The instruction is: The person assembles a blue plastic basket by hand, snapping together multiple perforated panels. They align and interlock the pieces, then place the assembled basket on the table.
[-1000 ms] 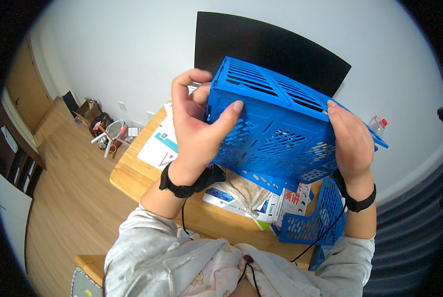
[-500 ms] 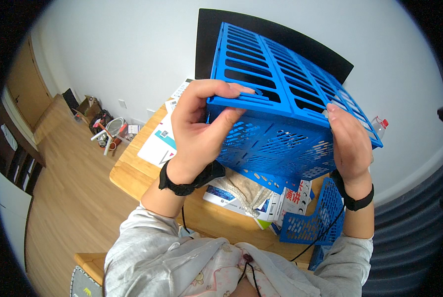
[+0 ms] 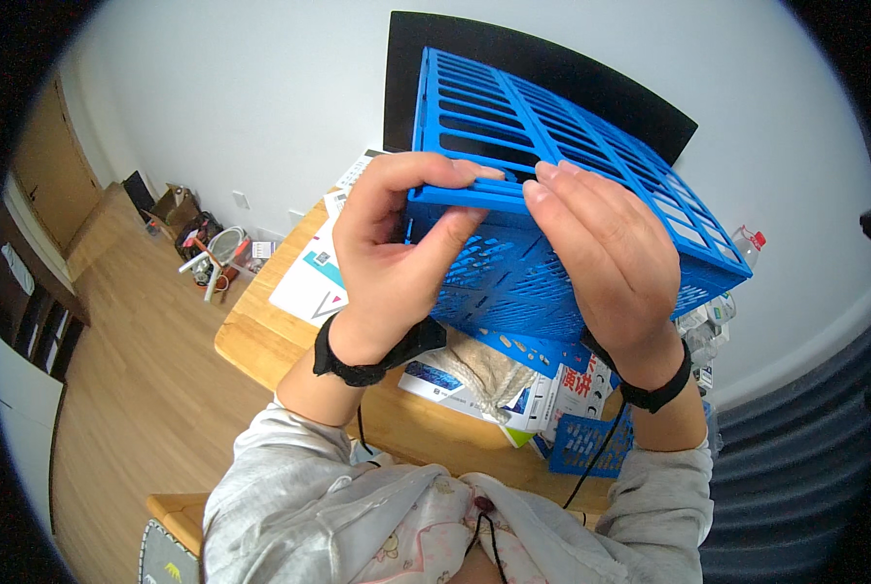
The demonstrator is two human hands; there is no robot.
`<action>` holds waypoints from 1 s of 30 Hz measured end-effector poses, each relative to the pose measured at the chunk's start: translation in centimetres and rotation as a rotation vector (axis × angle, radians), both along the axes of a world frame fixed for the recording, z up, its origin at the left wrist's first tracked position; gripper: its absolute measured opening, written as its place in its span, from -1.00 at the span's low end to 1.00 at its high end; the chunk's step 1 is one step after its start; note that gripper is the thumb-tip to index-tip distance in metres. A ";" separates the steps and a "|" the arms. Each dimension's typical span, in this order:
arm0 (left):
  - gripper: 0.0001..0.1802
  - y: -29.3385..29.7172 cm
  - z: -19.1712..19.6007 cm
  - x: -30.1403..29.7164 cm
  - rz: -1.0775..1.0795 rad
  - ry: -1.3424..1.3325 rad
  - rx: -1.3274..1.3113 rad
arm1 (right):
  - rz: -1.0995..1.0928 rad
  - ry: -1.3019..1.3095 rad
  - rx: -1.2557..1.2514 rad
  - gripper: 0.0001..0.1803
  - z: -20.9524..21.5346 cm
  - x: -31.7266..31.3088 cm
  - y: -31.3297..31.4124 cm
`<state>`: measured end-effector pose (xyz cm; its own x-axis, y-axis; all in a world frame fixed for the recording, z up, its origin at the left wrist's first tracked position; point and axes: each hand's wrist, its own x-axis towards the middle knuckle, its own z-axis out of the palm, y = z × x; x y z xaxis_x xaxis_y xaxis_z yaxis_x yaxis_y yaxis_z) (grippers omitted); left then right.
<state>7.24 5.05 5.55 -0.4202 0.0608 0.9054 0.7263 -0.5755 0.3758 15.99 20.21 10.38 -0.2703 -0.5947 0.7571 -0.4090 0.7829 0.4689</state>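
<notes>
A blue plastic slotted rack (image 3: 508,258), like a file holder, is tilted up above the table in front of me. Its barred panel faces up and its perforated side faces me. At the near left corner, my left hand (image 3: 382,253) pinches the edge, fingers on top and thumb below. My right hand (image 3: 616,263) lies along the same near edge. Its fingertips hook over the rim near the left fingertips, and its thumb is hidden. Below, a separate blue perforated panel (image 3: 591,448) lies on the table, partly covered by my right arm.
A black monitor (image 3: 401,97) stands behind the rack. On the wooden table (image 3: 246,336) lie a beige knitted cloth (image 3: 489,375) and printed sheets (image 3: 309,287). A red-capped bottle (image 3: 747,245) stands at the right. Boxes and bags (image 3: 197,229) sit on the floor at left.
My right hand has slid left along the near edge, from the right part toward my left hand. My left hand keeps its pinch, and the rack has barely shifted.
</notes>
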 end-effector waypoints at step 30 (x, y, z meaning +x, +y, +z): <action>-0.29 -0.6 -0.9 0.9 0.210 0.149 0.006 | 0.009 -0.244 -0.124 -0.80 0.3 2.4 -1.5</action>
